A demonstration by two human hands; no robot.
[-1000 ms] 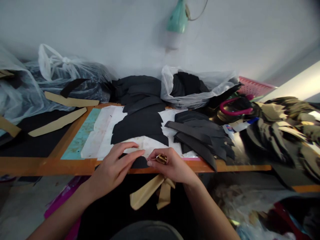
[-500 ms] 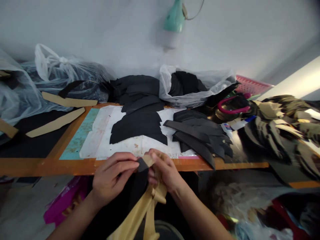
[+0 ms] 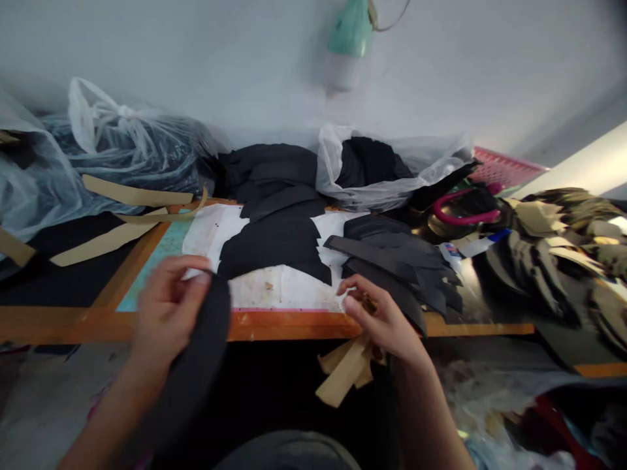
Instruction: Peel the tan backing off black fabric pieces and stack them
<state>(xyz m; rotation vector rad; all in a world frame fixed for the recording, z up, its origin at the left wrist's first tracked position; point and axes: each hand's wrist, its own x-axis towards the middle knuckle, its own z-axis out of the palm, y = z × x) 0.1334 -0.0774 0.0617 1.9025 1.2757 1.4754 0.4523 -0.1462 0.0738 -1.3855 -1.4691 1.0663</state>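
One black curved strip (image 3: 204,346) is trailing toward seven o'clock from the left hand's (image 3: 166,313) pinching fingers; at three o'clock, the right hand (image 3: 385,320) is clutching tan strips (image 3: 345,375).

The table (image 3: 274,326) bears white paper (image 3: 255,292) and teal sheeting (image 3: 165,241).

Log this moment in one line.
left hand: pinching curved black strip | right hand: holding bunched tan strips | table: overlapped black pieces on white sheet
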